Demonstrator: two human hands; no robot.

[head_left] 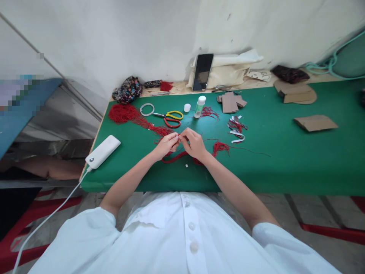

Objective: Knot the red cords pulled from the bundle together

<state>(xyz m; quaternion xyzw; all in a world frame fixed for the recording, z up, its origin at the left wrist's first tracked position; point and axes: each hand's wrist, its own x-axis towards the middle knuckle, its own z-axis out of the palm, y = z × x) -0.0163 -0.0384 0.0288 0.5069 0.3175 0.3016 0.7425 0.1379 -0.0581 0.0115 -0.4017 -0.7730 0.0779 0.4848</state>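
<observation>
My left hand and my right hand meet fingertip to fingertip over the green mat. Both are closed in a pinch on red thread, of which only a small bit shows between them. A braided-looking red cord curves below my hands and passes under the right one. Its loose red strands fan out to the right. Beyond my left hand stretches a long bundle of red thread. Scissors with one yellow and one red handle lie just past my hands, their blades pointing left.
An uncapped glue bottle stands behind my hands, beside a white cap. Cardboard pieces and thread scraps lie right. A power bank with a cable rests left. A phone leans near the wall.
</observation>
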